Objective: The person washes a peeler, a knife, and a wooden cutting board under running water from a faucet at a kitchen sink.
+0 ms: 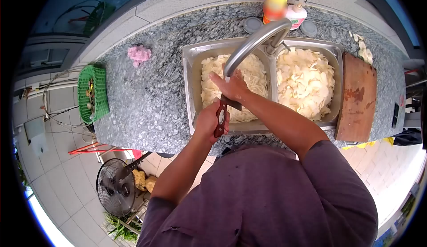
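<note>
A knife (221, 119) with a dark reddish handle is in my left hand (210, 121), whose fingers wrap round the handle over the front of the left basin. My right hand (231, 87) lies against the knife's blade under the faucet (258, 40), with its fingers apart at least in part. Below both hands, pale sliced pieces (212, 69) fill the left basin. More pale, wider slices (304, 82) fill the right basin of the metal sink (188, 87).
A wooden board (357, 98) leans over the sink's right edge. Behind the faucet stand a yellow bottle (275, 2) and a pump bottle (296, 14). A pink cloth (139, 54) and a green basket (94, 93) are at the left; a fan (116, 187) stands on the floor.
</note>
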A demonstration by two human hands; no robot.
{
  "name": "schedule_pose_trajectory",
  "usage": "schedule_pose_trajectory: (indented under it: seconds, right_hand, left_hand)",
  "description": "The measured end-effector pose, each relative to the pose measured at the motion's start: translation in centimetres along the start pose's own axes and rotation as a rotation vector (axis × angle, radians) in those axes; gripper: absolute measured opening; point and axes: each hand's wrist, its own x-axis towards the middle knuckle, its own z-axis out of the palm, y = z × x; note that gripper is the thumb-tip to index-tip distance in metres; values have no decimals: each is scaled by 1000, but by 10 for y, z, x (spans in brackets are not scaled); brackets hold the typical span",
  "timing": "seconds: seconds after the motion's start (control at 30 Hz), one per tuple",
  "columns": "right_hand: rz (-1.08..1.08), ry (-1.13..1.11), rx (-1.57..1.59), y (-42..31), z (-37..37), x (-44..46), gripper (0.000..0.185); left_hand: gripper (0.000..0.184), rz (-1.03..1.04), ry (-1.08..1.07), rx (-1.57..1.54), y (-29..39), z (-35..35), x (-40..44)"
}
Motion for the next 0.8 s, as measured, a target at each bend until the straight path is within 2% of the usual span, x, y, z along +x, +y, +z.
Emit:
schedule_pose_trajectory:
  seconds: [0.03, 0.07, 0.17, 0.3, 0.4, 0.5, 0.53, 0.63, 0.7, 0.8]
  right_hand:
    - [20, -19, -23, -8, 2, -6, 94]
    - [-21, -44, 108, -14, 6, -18, 102]
    - [58, -143, 122, -17, 7, -20, 96]
    - [127, -43, 49, -9, -6, -3, 104]
    - [29, -139, 90, -14, 12, -20, 105]
    - [22, -68, -6, -14, 2, -17, 106]
    - [15, 5, 0, -5, 2, -7, 94]
    - [95, -70, -83, -14, 2, -16, 105]
    - [32, -95, 119, -9, 10, -27, 101]
    - [-10, 20, 42, 1, 8, -20, 97]
  left_hand:
    - [40, 13, 0, -14, 0, 1, 0]
    - [39, 15, 14, -22, 4, 5, 1]
    - [39, 2, -1, -42, 2, -2, 6]
    - [42, 6, -9, 1, 0, 1, -4]
    - [42, 3, -5, -34, -1, -7, 9]
    - [44, 9, 3, -26, -2, -5, 4]
    - [44, 2, 8, -4, -1, -2, 0]
    - [44, -2, 12, -6, 1, -1, 1]
    - [42, 5, 22, -67, -4, -3, 12]
    - [40, -5, -1, -28, -3, -1, 2]
